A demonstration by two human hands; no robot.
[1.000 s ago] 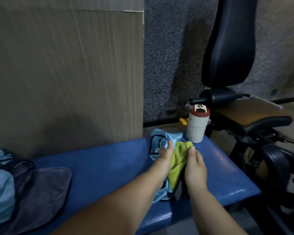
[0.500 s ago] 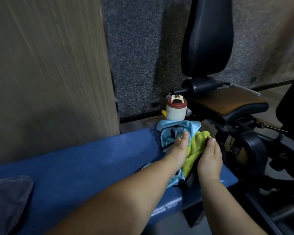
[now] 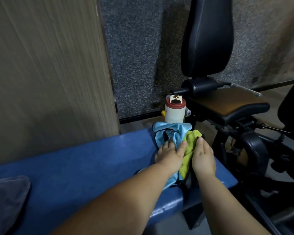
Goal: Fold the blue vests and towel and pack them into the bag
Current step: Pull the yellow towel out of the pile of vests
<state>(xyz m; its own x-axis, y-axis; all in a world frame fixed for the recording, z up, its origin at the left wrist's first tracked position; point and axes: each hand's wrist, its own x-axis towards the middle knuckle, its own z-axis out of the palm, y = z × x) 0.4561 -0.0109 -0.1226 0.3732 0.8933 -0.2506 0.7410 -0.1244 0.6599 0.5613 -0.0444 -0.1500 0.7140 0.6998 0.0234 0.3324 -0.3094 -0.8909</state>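
1. Well to the left of the left hand (image 3: pixel 170 154), a grey cloth (image 3: pixel 7 200) lies on the near part of the blue surface (image 3: pixel 92 167). The heap of blue cloth seen beside it a second ago is out of view now that the head has turned right.
2. Just under both wrists, dark fabric (image 3: pixel 188 181) shows beneath the bundle. I cannot tell whether it is the bag.
3. The left hand lies released, with straight fingers and its palm pressed down on the blue vest (image 3: pixel 175 133). A second ago it stood more on its edge, so it has rolled flat.
4. The right hand (image 3: pixel 203 158) is also released, its fingers straight. Its inner side rests against the green towel (image 3: pixel 190 141), which is squeezed between the two hands and touches the vest.
5. Just beyond the fingertips, the vest's far edge now hides the foot of the bottle (image 3: pixel 175 112). Earlier the bottle stood clear, beyond the right hand.
6. The bundle looks gathered and flattened, not yet neatly folded, and nothing appears to be packed.
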